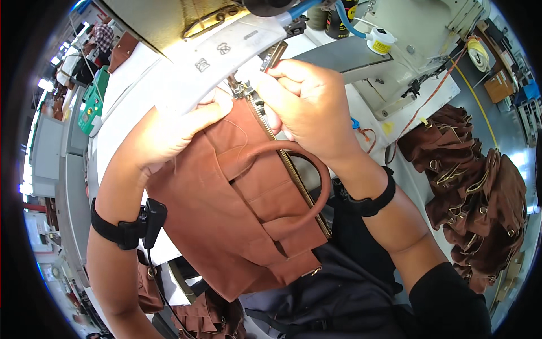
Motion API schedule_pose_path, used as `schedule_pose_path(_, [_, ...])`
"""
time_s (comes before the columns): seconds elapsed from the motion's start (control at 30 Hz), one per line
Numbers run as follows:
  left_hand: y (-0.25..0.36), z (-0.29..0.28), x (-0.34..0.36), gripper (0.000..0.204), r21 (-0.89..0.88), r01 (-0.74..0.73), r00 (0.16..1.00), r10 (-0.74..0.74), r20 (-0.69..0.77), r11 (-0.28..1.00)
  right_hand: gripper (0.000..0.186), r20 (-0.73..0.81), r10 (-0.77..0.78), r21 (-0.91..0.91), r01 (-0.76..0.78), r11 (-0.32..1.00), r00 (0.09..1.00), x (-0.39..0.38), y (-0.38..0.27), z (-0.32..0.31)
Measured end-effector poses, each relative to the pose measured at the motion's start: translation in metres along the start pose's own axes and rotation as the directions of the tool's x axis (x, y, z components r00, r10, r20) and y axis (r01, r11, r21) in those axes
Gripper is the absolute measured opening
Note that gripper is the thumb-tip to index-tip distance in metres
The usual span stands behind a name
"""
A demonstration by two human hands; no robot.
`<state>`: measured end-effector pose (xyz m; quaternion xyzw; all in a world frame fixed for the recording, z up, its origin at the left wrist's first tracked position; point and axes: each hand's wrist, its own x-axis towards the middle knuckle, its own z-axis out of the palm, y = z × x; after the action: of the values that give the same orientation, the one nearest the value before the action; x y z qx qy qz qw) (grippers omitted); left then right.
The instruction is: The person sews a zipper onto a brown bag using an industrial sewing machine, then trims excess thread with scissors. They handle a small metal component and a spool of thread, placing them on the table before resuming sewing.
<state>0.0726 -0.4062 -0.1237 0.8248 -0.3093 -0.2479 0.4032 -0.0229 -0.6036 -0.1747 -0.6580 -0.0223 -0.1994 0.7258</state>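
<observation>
A brown leather handbag (203, 209) with a rolled handle (323, 186) slants from the sewing machine (237, 48) down toward my lap. Its brass-toothed zipper (296, 178) runs along the right edge up to the presser foot (237, 87). My left hand (189, 124) grips the bag's upper left part, thumb by the foot; its other fingers are partly hidden. To the right of the foot, my right hand (305, 104) is closed, fingertips pinched beside the zipper's upper end and a small metal part of the machine. What they pinch is hidden.
Several brown leather bags (480, 203) are heaped at the right. More brown leather pieces (209, 316) lie low at the left. Behind the machine stand a black can (340, 22) and a white-capped container (381, 40). A green device (93, 104) sits at the far left.
</observation>
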Motion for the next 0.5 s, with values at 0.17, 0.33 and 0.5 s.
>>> schedule_pose_path(0.17, [0.0, -0.005, -0.001, 0.019, -0.047, 0.026, 0.999, -0.024, 0.043, 0.999, 0.019, 0.006, -0.085, 0.033, 0.085, 0.996, 0.996, 0.001, 0.01, 0.002])
schedule_pose_path(0.33, [0.011, 0.013, -0.008, 0.011, -0.3, -0.011, 0.988, -0.036, -0.153, 0.954, 0.016, 0.01, -0.074, 0.031, 0.073, 0.997, 0.997, 0.0, 0.004, 0.0])
schedule_pose_path(0.5, [0.02, 0.013, -0.01, 0.02, -0.329, -0.045, 0.989, -0.004, -0.147, 0.943, 0.019, -0.002, -0.085, 0.063, 0.085, 0.994, 0.996, 0.002, 0.01, 0.0])
